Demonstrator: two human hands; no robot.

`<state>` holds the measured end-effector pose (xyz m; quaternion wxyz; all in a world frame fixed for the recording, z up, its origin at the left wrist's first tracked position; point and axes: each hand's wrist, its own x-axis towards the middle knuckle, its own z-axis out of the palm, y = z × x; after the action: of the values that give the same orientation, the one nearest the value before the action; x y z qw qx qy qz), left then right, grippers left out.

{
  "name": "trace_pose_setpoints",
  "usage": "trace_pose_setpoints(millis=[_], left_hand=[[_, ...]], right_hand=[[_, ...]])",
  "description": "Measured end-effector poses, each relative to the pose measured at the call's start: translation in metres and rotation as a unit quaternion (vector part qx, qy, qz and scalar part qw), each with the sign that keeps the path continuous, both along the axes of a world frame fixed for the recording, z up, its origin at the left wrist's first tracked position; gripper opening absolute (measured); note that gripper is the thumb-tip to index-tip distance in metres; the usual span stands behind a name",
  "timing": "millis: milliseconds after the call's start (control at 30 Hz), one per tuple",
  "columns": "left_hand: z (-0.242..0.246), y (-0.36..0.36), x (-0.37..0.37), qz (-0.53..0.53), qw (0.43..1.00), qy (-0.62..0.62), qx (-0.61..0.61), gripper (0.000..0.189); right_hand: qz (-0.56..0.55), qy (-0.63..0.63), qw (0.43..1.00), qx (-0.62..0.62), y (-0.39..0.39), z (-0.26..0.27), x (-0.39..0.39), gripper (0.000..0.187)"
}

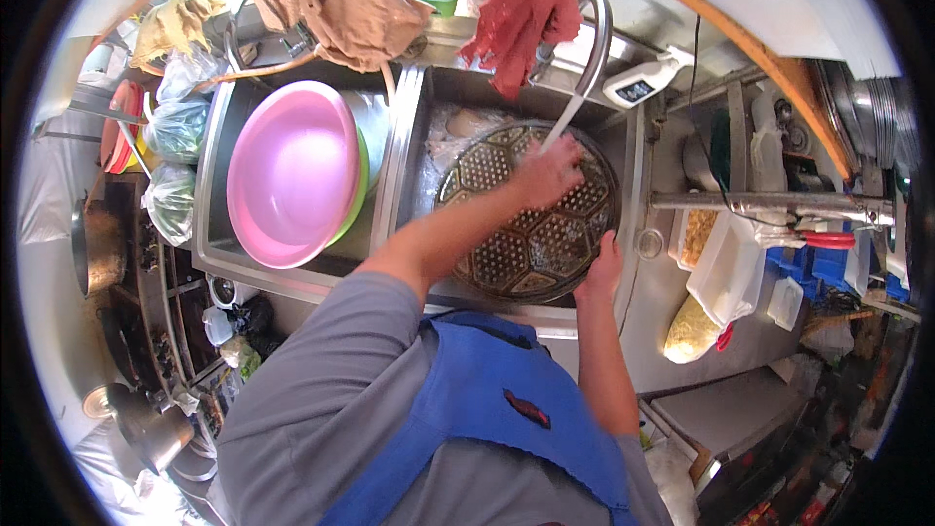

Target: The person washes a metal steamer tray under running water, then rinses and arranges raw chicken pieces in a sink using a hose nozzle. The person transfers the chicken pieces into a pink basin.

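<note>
A round, dark metal grill plate is tilted over the right sink basin. Panels with rows of pale dots cover it; whether these are holes or bumps I cannot tell. My right hand grips its right rim. Across its upper part lies my left hand, blurred; whether something is under the fingers is hidden. Water from the curved metal faucet runs down onto the plate by my left hand. Behind the plate, a wet clear plastic bag with pale contents sits in the basin.
In the left basin a pink basin leans over a green one. A red cloth and a brown cloth hang behind. A white bottle stands back right. White plastic containers lie on the right counter.
</note>
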<state>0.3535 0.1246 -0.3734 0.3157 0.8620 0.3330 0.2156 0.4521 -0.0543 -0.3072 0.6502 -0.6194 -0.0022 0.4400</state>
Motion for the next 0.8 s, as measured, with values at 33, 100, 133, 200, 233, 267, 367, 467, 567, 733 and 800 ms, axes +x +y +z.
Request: trace_pose_setpoints(millis=[33, 100, 133, 200, 233, 267, 367, 467, 567, 733, 800], left_hand=[[0.002, 0.028, -0.009, 0.023, 0.998, 0.031, -0.057, 0.058], [-0.018, 0.043, -0.037, 0.072, 0.996, 0.043, -0.021, 0.055], [-0.04, 0.042, -0.053, 0.102, 0.992, 0.025, 0.074, 0.055], [-0.052, 0.027, -0.081, 0.099, 0.993, 0.057, 0.013, 0.057], [-0.052, 0.013, -0.088, 0.098, 0.992, 0.072, -0.016, 0.059], [-0.05, -0.01, -0.092, 0.113, 0.987, 0.11, -0.04, 0.061], [-0.027, -0.072, -0.098, 0.036, 0.992, 0.105, -0.054, 0.062], [0.017, -0.118, -0.098, -0.082, 0.996, 0.015, -0.043, 0.075], [0.056, -0.108, -0.105, -0.143, 0.989, 0.026, 0.017, 0.065], [0.075, -0.043, -0.135, -0.117, 0.991, 0.042, 0.044, 0.044], [0.086, -0.009, -0.14, -0.061, 0.997, 0.027, 0.023, 0.033]], right_hand=[[0.001, -0.006, 1.0, 0.006, -0.001, 0.01, 0.0, 0.042], [-0.015, -0.006, 1.0, 0.014, -0.003, 0.013, 0.009, 0.043], [-0.02, -0.004, 1.0, 0.023, 0.0, 0.015, 0.013, 0.043], [-0.053, -0.008, 0.999, -0.004, 0.005, 0.03, 0.009, 0.044], [-0.071, -0.012, 0.997, -0.002, 0.005, 0.028, 0.011, 0.044], [-0.085, -0.017, 0.996, 0.001, 0.007, 0.025, 0.013, 0.043], [-0.113, 0.002, 0.993, 0.024, 0.014, 0.006, 0.017, 0.043], [-0.113, 0.017, 0.993, 0.031, 0.026, -0.015, 0.019, 0.042], [-0.088, 0.093, 0.99, 0.055, 0.032, -0.016, 0.025, 0.042], [0.024, 0.062, 0.997, -0.028, 0.045, 0.004, 0.038, 0.06], [0.065, -0.034, 0.994, -0.085, 0.055, 0.028, 0.028, 0.067]])
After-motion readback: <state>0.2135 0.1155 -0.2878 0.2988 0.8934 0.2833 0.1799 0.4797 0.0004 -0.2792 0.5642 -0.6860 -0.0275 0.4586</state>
